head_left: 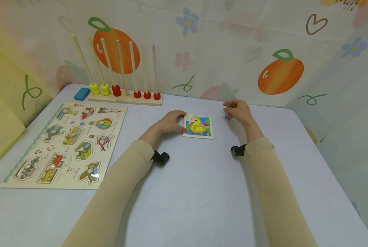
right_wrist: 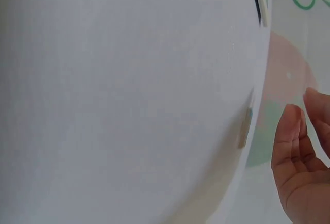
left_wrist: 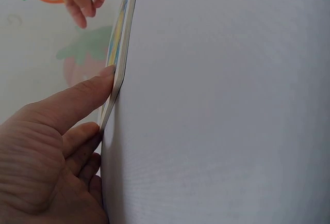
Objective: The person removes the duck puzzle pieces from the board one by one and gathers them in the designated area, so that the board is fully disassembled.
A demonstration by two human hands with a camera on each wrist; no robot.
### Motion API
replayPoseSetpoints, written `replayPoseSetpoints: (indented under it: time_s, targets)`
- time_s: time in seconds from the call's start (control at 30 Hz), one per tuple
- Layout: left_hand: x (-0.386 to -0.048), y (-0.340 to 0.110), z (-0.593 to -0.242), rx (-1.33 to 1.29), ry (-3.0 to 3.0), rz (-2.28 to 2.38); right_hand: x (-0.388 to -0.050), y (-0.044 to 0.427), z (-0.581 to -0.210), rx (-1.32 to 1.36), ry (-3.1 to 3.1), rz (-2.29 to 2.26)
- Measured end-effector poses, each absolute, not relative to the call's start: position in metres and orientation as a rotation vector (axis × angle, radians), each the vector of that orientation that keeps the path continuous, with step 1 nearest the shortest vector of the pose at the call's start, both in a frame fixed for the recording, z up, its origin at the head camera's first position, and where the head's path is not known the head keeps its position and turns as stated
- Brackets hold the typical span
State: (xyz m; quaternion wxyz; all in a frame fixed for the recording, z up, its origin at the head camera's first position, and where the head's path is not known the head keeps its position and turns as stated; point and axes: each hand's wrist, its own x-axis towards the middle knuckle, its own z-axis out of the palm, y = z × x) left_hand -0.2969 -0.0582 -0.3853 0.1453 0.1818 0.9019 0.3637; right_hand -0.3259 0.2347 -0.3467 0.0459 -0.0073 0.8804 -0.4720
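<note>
A small square wooden duck puzzle [head_left: 199, 125] lies on the white table, its picture a yellow duck on blue. My left hand [head_left: 171, 122] holds its left side, the thumb at the near corner and a finger at the far one. In the left wrist view the thumb [left_wrist: 77, 100] rests against the edge of the board. My right hand [head_left: 237, 111] hovers to the right of the puzzle, fingers bent and nothing between them. Beneath it lies a small flat piece [right_wrist: 245, 128] with a blue patch, partly hidden by the hand in the head view.
At the left lies a large vehicle peg puzzle [head_left: 117, 123]. Behind it stands a wooden rack of upright rods [head_left: 125, 99] with yellow and red beads, a blue block [head_left: 82, 94] beside it. A printed fruit curtain [head_left: 218, 51] hangs along the table's back edge.
</note>
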Motion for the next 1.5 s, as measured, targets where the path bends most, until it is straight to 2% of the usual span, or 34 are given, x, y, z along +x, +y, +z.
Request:
replayPoseSetpoints:
  time_s: [0.73, 1.5]
  targets:
    - [-0.297, -0.057, -0.386, 0.530, 2.589, 1.053, -0.321, 0.179, -0.349, -0.240, 2.643, -1.193]
    - [-0.297, -0.059, -0.385, 0.539, 2.594, 1.043, -0.318, 0.160, -0.348, -0.449, 2.540, -0.974]
